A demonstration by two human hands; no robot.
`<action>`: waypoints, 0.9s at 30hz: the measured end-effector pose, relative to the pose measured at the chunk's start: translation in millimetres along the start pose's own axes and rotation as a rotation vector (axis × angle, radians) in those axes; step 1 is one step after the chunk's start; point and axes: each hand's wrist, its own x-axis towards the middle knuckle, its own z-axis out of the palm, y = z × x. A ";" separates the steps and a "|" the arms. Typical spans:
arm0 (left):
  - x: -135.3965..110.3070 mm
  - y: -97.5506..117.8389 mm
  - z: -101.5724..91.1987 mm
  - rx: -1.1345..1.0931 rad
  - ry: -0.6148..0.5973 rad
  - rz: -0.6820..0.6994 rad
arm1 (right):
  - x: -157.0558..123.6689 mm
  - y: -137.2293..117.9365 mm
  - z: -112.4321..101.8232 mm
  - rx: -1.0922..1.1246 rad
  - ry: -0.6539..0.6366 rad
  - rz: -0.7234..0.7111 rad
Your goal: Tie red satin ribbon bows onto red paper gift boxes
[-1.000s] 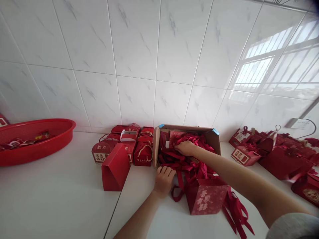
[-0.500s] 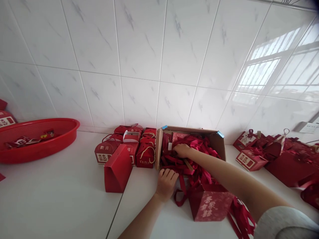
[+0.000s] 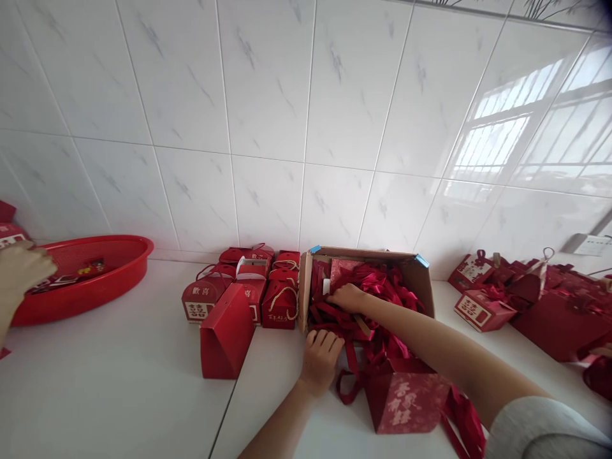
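Note:
A cardboard box [image 3: 366, 251] full of dark red ribbons [image 3: 377, 280] and red gift-box pieces stands against the wall. My left hand [image 3: 320, 362] has its fingers curled over the box's front left edge. My right hand [image 3: 351, 297] is down inside the box at its left part, fingers bent among the ribbons. Its fingertips are hidden, so what they pinch cannot be made out. Close to them is a small white piece [image 3: 326, 286]. In front of the box, under my right forearm, lies a red gift box [image 3: 406, 401] with pale lettering, ribbons trailing around it.
Left of the carton stand several red gift boxes [image 3: 282, 303] and a plain red folded box [image 3: 227, 335]. A red plastic basin [image 3: 102, 290] with small packets is farther left, another person's hand [image 3: 23, 271] over it. More red boxes [image 3: 549, 293] crowd the right side.
Another person's hand has come in over the basin from the left. My right hand has shifted slightly left inside the box. My left hand stays at the box edge.

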 end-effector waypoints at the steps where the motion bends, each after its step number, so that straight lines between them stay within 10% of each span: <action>1: -0.1 0.0 0.2 0.000 0.002 -0.001 | 1.5 -1.4 1.1 0.003 0.001 0.009; 13: 0.2 -1.0 -0.9 0.008 -0.008 -0.013 | -14.5 27.9 -36.5 0.292 0.380 0.114; 19: 5.1 2.3 -6.7 0.008 0.009 -0.057 | -87.6 20.7 -67.5 0.456 0.769 0.124; 27: 29.7 11.7 -29.4 0.126 0.097 -0.190 | -201.1 2.9 -38.1 0.982 1.476 0.212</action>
